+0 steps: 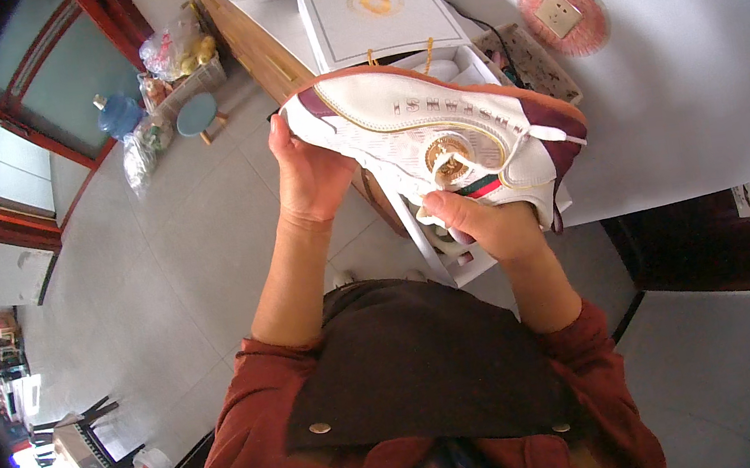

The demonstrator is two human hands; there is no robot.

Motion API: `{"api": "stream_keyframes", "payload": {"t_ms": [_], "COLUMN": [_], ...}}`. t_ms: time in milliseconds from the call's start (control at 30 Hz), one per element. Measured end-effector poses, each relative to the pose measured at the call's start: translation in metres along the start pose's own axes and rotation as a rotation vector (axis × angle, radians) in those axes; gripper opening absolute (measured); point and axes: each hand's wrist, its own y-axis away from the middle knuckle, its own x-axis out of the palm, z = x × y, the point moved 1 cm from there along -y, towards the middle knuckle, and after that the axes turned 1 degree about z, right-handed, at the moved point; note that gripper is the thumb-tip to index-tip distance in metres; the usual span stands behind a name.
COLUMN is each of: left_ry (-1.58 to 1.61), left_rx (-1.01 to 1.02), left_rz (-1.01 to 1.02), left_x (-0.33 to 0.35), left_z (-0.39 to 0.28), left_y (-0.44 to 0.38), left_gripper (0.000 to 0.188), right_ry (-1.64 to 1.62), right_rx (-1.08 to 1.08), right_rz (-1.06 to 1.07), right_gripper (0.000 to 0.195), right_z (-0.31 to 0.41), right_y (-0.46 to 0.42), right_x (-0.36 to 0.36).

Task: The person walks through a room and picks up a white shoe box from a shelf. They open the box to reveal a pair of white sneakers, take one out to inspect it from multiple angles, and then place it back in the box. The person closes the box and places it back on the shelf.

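Observation:
A white sneaker (394, 111) with maroon patches, an orange-brown sole edge, a round gold emblem and a green-red stripe is held up sideways before me. My left hand (315, 171) grips its toe end, thumb against the tip. At the heel end, my right hand (487, 219) is at the shoe's opening, with the thumb showing near the tongue and the other fingers hidden. White laces hang loosely across the shoe. Behind it lies an open white shoebox (484, 67) on the counter, partly covered by the shoe.
A white box or bag with gold cords (381, 9) stands on the counter (245, 2), beside a patterned basket (537, 63). An open drawer (431, 255) juts out below my hands. On the floor are a blue stool (196, 114), a water bottle (119, 115) and a crate (192, 87).

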Motion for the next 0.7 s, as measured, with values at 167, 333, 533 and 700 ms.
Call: {"api": "stream_keyframes", "payload": {"t_ms": [167,333,533,700], "left_ry": [-0.182,-0.393,-0.468,-0.519], "left_rx": [-0.08,-0.22,-0.054,0.075], "left_rz": [0.065,0.145,0.355,-0.02], "left_x": [0.029,0.055,0.074,0.01], "left_z": [0.001,0.014,0.002,-0.013], "left_y": [-0.006,-0.028,-0.033,-0.023], "left_gripper": [0.065,0.066,0.06,0.032], "right_ry": [0.072,-0.008,-0.941,-1.225], "right_rx": [-0.219,-0.086,-0.148,-0.061], "right_rz": [-0.119,-0.284,-0.492,-0.411], "right_gripper": [0.041,0.044,0.034,0.035], "right_z": [-0.005,0.001,0.024,-0.005], "right_y": [0.018,0.047,0.042,0.038], "right_x": [0.004,-0.013,-0.077,-0.112]}}
